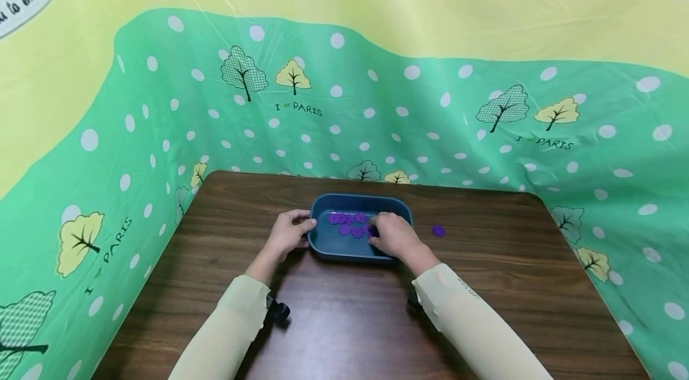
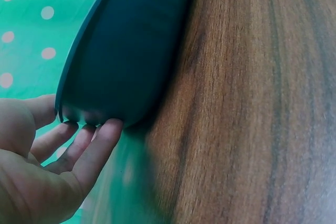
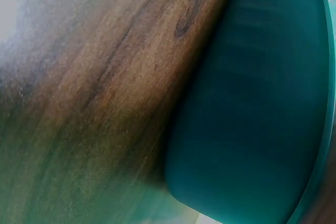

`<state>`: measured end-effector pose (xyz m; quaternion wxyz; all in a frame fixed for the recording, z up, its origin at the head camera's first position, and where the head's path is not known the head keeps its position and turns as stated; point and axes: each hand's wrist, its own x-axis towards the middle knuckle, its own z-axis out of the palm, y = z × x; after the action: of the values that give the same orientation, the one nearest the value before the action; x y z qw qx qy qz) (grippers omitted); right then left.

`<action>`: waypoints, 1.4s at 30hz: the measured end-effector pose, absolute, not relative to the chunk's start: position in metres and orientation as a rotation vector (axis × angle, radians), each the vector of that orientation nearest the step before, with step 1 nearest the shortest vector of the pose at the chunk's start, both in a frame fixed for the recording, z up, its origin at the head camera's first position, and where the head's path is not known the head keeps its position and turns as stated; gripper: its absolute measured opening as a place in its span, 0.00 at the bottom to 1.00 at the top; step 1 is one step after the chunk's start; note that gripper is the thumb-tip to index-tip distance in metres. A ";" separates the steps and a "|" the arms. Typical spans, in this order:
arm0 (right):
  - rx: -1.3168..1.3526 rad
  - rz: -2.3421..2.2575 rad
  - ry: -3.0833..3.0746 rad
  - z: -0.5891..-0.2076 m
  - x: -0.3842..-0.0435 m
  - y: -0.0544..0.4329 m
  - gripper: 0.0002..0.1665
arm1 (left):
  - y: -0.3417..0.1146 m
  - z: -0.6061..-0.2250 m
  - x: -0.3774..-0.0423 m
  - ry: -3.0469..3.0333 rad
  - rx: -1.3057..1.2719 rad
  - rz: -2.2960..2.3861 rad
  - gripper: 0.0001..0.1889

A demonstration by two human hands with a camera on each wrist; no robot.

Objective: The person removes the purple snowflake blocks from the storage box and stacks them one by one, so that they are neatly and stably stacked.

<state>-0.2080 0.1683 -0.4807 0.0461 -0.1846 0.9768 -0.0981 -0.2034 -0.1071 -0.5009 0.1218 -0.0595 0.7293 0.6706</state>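
In the head view a dark blue oblong tray [image 1: 344, 257] rests on the table with several small purple scalloped discs [image 1: 344, 229] lying inside. My left hand [image 1: 283, 233] grips the tray's left end. The left wrist view shows that thumb at the rim and the fingertips [image 2: 111, 125] against the outer wall. Reaching over the near right side, my right hand [image 1: 395, 235] is inside the tray, its thumb and fingers curled around a bit of purple at the right edge of the discs. The right wrist view shows only the tray's outer wall [image 3: 252, 108], with that hand hidden.
One more purple disc [image 1: 438, 230] lies on the brown wooden table [image 1: 344, 320], to the right of the tray. A green and yellow printed cloth [image 1: 334, 116] hangs around the table's far and side edges.
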 end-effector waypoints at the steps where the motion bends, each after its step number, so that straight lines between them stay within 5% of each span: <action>1: -0.567 -0.292 2.985 -0.481 -0.208 0.168 0.14 | -0.107 -0.501 -0.203 2.130 -0.173 1.956 0.23; 26: -0.577 -0.266 2.971 -0.481 -0.210 0.169 0.12 | -0.107 -0.501 -0.202 2.132 -0.175 1.948 0.23; 42: -0.766 -0.709 2.995 -0.476 -0.210 0.188 0.13 | -0.106 -0.498 -0.200 2.130 -0.193 1.949 0.22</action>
<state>-0.2102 0.1879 -0.4757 -0.0148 -0.2415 0.9442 -0.2234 -0.1999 -0.1060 -0.4985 0.1237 -0.0663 0.7304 0.6684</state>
